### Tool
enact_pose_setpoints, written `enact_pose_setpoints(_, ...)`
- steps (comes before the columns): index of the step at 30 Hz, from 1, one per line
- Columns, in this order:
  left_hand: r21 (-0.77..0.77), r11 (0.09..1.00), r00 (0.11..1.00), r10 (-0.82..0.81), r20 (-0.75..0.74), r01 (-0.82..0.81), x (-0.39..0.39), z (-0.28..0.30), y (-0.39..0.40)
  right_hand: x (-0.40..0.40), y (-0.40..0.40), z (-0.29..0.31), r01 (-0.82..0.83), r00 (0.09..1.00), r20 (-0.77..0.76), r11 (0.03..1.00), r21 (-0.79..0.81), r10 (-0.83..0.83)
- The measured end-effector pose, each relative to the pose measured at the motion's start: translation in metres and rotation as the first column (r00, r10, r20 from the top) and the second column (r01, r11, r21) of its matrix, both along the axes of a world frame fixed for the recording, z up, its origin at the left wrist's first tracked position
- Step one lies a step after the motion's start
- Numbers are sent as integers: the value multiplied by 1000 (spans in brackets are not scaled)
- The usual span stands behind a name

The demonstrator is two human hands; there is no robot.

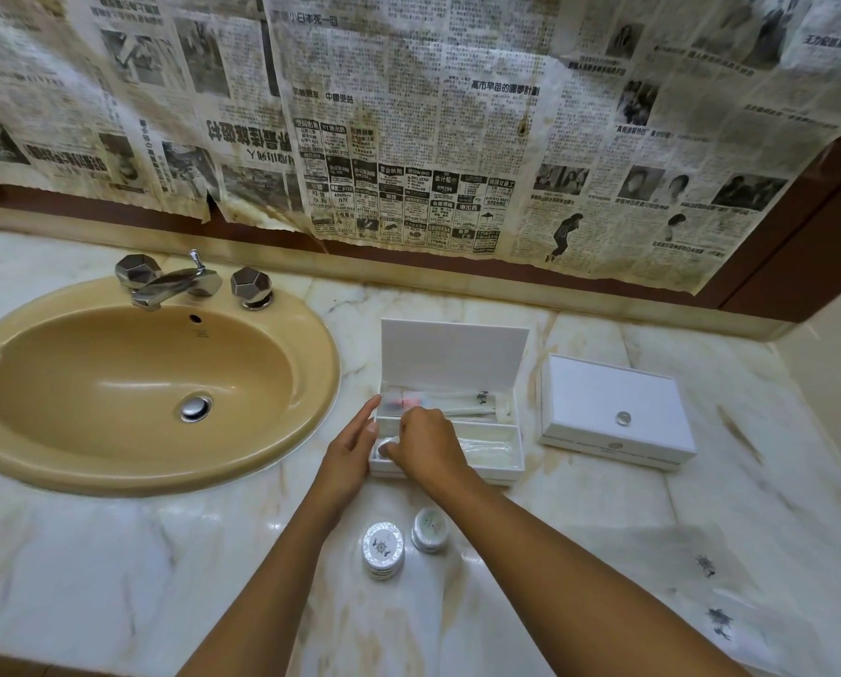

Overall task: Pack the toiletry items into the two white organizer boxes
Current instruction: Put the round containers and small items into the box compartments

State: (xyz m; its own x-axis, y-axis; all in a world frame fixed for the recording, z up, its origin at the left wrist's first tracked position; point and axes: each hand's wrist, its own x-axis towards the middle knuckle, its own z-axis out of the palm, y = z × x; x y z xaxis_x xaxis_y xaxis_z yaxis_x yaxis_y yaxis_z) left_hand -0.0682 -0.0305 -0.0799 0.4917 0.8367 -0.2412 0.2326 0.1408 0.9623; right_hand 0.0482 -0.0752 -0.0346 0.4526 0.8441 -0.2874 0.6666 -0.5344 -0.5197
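Note:
An open white organizer box [499,464] stands on the marble counter, lid upright. Its far compartment holds wrapped toothbrushes and a small tube [438,400]; the near compartment holds clear packets [489,447]. My right hand [425,444] reaches into the near left corner, fingers pinched on a small round item [386,444] that is mostly hidden. My left hand [352,449] rests flat against the box's left side, fingers straight. A second white box [613,412] sits closed to the right. Two round wrapped discs, a larger disc [383,549] and a smaller disc [430,530], lie in front of the open box.
A tan oval sink [149,383] with a chrome faucet [174,283] fills the left of the counter. Newspaper [408,114] covers the wall behind. Clear printed wrappers [711,593] lie at the near right, and a thin stick-like item [738,432] lies right of the closed box.

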Motion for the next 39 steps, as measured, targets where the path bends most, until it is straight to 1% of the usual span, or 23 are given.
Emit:
enact_pose_setpoints(2, -4, 1000, 1000, 0, 3, 0, 0, -1, 0, 0, -1, -1, 4, 1000, -11, 1000, 3, -4)
enact_pose_setpoints(6, -3, 1000, 1000, -1, 1, 1, 0, -3, 0, 0, -2, -2, 1, 1000, 29, 1000, 0, -1)
enact_pose_setpoints(11, 14, 1000, 1000, -11, 16, 10, 1, 1, -1, -2, -3, 1, 1, 998, -63, 1000, 22, 1)
enact_pose_setpoints(15, 33, 999, 1000, -16, 3, 16, 0, 3, -2, 0, -7, 5, 16, 996, -87, 999, 32, -13)
enact_pose_setpoints(18, 38, 999, 1000, -10, -13, 10, 0, 1, -1, 1, -10, 7, 4, 998, -64, 998, 67, 1)
enact_pose_setpoints(24, 25, 1000, 999, -10, -30, 11, 0, 1, -3, 6, -21, 23, -57, 998, 5, 978, 202, 57)
enact_pose_setpoints(26, 16, 1000, 999, -7, -34, 7, 0, 2, -3, 8, -26, 29, -83, 997, 16, 975, 208, 81)
enact_pose_setpoints(29, 14, 1000, 999, -1, -36, 1, 1, 3, -4, 12, -33, 32, -145, 989, 9, 979, 145, 145)
enact_pose_setpoints(32, 18, 1000, 999, -2, -37, 3, 1, 5, -4, 13, -41, 31, -240, 971, 19, 970, 43, 239)
enact_pose_setpoints(36, 15, 1000, 999, -3, -37, 3, 2, 7, -5, 12, -50, 26, -319, 946, 34, 945, -72, 322)
enact_pose_setpoints(39, 19, 1000, 999, 2, -39, -1, 2, 7, -6, 11, -56, 23, -385, 915, 61, 908, -166, 399)
